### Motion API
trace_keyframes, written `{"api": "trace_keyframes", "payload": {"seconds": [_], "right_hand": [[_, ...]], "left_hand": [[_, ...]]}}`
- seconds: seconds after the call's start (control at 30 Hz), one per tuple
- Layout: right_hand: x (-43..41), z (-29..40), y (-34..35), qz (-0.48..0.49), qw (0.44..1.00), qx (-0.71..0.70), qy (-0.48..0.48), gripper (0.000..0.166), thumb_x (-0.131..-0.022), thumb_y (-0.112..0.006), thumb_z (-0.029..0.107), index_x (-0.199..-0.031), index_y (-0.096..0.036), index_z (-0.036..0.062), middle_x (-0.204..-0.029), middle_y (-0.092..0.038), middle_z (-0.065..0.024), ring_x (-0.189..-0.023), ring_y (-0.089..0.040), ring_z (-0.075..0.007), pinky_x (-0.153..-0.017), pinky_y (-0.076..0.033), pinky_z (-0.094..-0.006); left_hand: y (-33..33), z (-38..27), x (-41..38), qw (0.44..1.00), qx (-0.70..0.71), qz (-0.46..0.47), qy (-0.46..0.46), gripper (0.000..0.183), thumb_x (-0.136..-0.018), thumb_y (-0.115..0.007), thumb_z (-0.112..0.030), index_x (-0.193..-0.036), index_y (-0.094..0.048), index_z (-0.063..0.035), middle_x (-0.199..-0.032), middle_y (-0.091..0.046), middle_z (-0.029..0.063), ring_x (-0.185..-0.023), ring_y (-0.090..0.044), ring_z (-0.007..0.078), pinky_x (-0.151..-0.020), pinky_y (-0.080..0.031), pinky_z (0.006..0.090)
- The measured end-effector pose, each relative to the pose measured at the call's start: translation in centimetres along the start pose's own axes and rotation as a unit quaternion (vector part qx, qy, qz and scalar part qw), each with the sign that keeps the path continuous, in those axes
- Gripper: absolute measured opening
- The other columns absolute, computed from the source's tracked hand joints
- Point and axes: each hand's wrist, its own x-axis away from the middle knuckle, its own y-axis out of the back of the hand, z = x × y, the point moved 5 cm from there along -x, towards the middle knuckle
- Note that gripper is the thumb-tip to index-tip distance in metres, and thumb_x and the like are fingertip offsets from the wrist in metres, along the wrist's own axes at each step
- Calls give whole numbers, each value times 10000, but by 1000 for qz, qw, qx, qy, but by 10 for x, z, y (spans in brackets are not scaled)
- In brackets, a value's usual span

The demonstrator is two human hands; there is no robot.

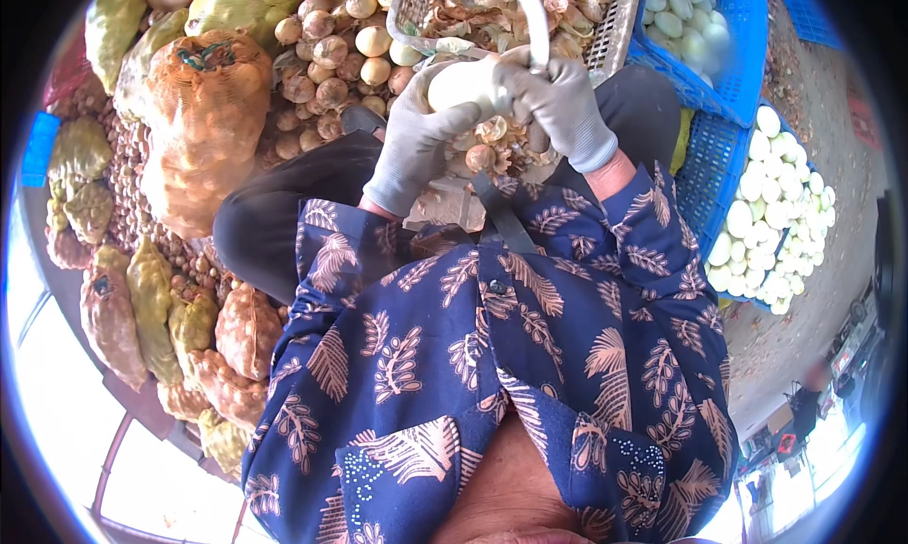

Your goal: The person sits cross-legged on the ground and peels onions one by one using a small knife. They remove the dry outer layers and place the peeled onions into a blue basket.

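In the head view, my left hand (424, 129), in a grey knit glove, is wrapped around a peeled white onion (454, 88). My right hand (557, 107), gloved alike, is closed at the onion's right end. A curved white object (533, 15) rises from that right hand and bends left at its top; I cannot tell its exact kind. The right fingers partly cover where the onion and this object come close. Just beyond both hands is a light plastic crate (616, 29) holding loose onion skins (482, 12).
Unpeeled onions (330, 51) lie heaped at the upper left, beside a full orange mesh sack (206, 125). More filled sacks (113, 317) line the left. On the right, blue crates (709, 182) hold peeled onions (770, 210). Skins and an onion (480, 158) lie between my legs.
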Motion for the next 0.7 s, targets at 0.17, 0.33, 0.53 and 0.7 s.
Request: {"api": "trace_keyframes", "payload": {"seconds": [0.17,0.33,0.53,0.7], "right_hand": [[-3,-12,4,33,992,-108,-64,178,-936,-695,183,-988,-726,16,-628,-612,-4,-506,-537,-47,-474,-438,-183],[-20,-20,26,-9,987,-144,-72,189,-937,-690,177,-1001,-725,3,-622,-583,16,-493,-509,-49,-463,-419,-193],[-33,-17,31,-33,983,-168,-69,241,-942,-675,188,-1063,-703,-18,-643,-577,24,-550,-523,-53,-519,-442,-193],[-19,3,-7,116,961,-250,-32,213,-965,-617,201,-1037,-667,7,-632,-538,62,-539,-484,-10,-528,-444,-186]], "left_hand": [[-7,-4,3,998,37,42,3,850,-740,-832,-303,-1393,-434,67,-1276,-568,137,-1193,-558,211,-1053,-435,336],[-1,-4,2,998,41,47,-8,888,-754,-832,-347,-1418,-402,56,-1303,-543,132,-1194,-553,219,-1047,-438,347],[4,9,1,988,136,75,1,907,-779,-826,-420,-1438,-388,25,-1315,-542,130,-1191,-569,235,-1050,-462,367],[7,17,2,985,150,66,57,887,-822,-793,-486,-1438,-390,9,-1308,-545,126,-1184,-588,243,-1044,-483,367]]}}
